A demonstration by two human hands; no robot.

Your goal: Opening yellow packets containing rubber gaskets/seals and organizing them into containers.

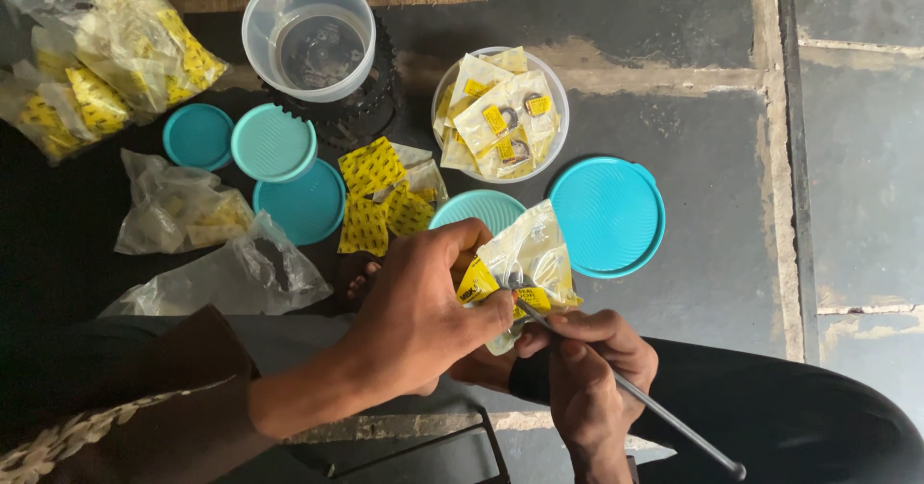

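Now: left hand [423, 316] pinches packet [525, 258] upright, steadying it; right hand [587, 369] clamped on rod [635, 393], tip at packet. Tub [500, 114] w/ more packets near, lids beside.

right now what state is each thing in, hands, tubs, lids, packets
left hand: closed on the small packet
small packet: held up, sealed, rod tip against it
right hand: gripping the metal rod
metal rod: slanted, tip at the packet
clear tub: open, lid off
packet tub: open, full of packets
large teal lid: off, flat on the floor
loose yellow packets: piled on the floor
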